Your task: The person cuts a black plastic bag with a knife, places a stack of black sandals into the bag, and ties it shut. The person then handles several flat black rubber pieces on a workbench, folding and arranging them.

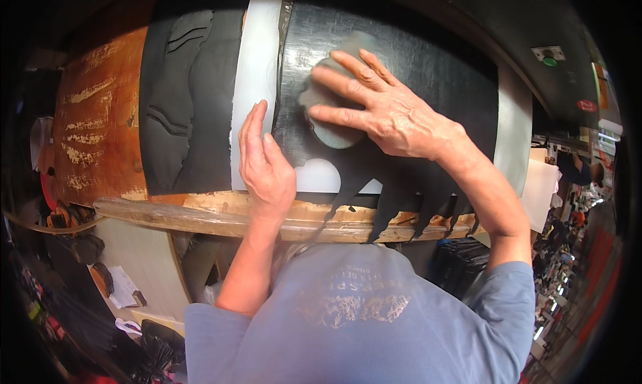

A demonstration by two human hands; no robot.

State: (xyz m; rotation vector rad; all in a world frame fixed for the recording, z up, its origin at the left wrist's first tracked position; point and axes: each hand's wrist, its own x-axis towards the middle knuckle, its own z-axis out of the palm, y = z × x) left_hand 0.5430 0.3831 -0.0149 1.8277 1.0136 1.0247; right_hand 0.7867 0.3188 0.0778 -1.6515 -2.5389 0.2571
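A rounded, pale grey-green piece (340,135), flat-looking and blurred, lies beneath the right hand (378,103), over the shiny black sheet (421,66) on the tabletop (100,130). The right hand is palm down with its digits spread apart and pointing toward the far left. The thumb lies across the piece's nearer part and the index finger above its middle; the other fingers reach over its far side. The piece shows beyond the fingertips at its uneven left border and past the thumb toward the tabletop's front edge. Whether any fingertip curls under it cannot be told.

The left hand (264,167) is upright with its fingers extended close together, the thumb just apart from them and nothing visible in the palm. It is over the silvery strip (259,56), near the front edge and left of the piece, well apart from it. Black strips (394,203) hang over the wooden front rail (174,215), between the forearms.
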